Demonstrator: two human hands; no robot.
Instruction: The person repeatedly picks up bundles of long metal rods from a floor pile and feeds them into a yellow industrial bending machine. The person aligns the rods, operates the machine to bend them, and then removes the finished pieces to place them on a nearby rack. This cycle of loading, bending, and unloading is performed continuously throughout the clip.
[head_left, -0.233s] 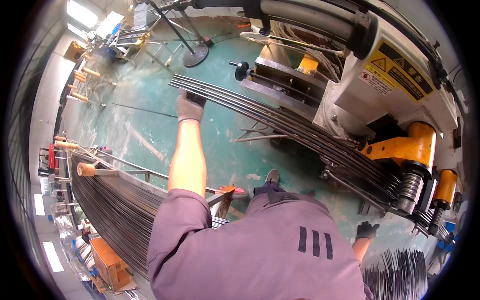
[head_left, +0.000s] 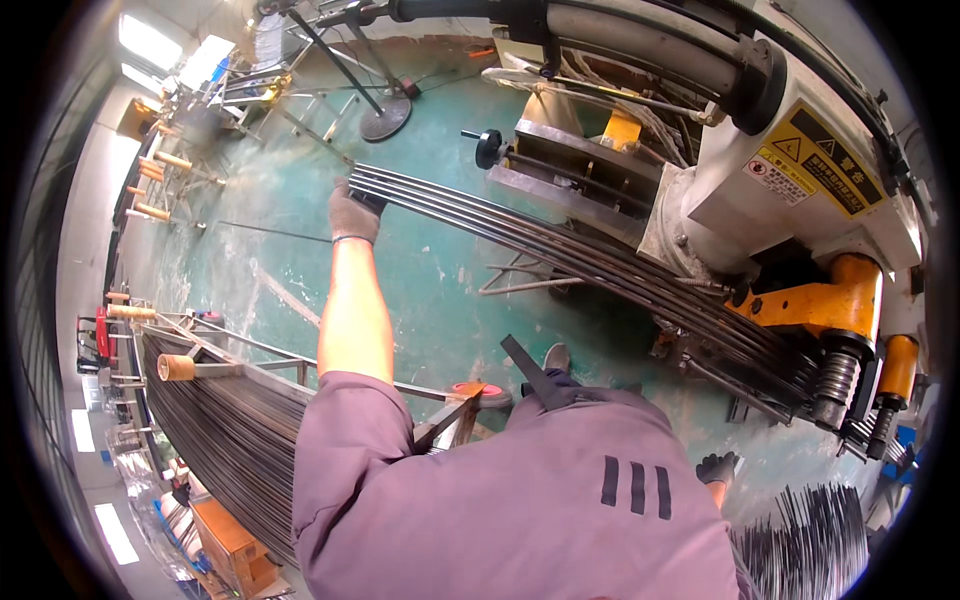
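Observation:
Several long dark metal rods [head_left: 560, 250] lie side by side, sloping from the upper left down to the machine on the right. My left hand [head_left: 355, 212], in a grey-brown work glove with a dark palm, is closed round their far left ends, arm stretched out. The rods' other ends lie by a yellow clamp arm [head_left: 800, 308] and a ribbed metal cylinder [head_left: 829, 385]. Low on the right, beside my body, my right hand [head_left: 715, 468] in a dark glove is apart from the rods. Its fingers look spread, with nothing visible in them; my sleeve hides its forearm.
The white machine body [head_left: 790, 190] with warning labels stands at the right, its black hand knob [head_left: 489, 149] sticking out. A rack [head_left: 300, 360] with many dark rods is at the left. Upright thin rods [head_left: 810, 535] bunch at the lower right. A round stand base [head_left: 386, 119] sits farther off.
My left hand has shifted a little left and down, still gripping the rods. My right hand has drawn in closer to my body. The view has shifted slightly.

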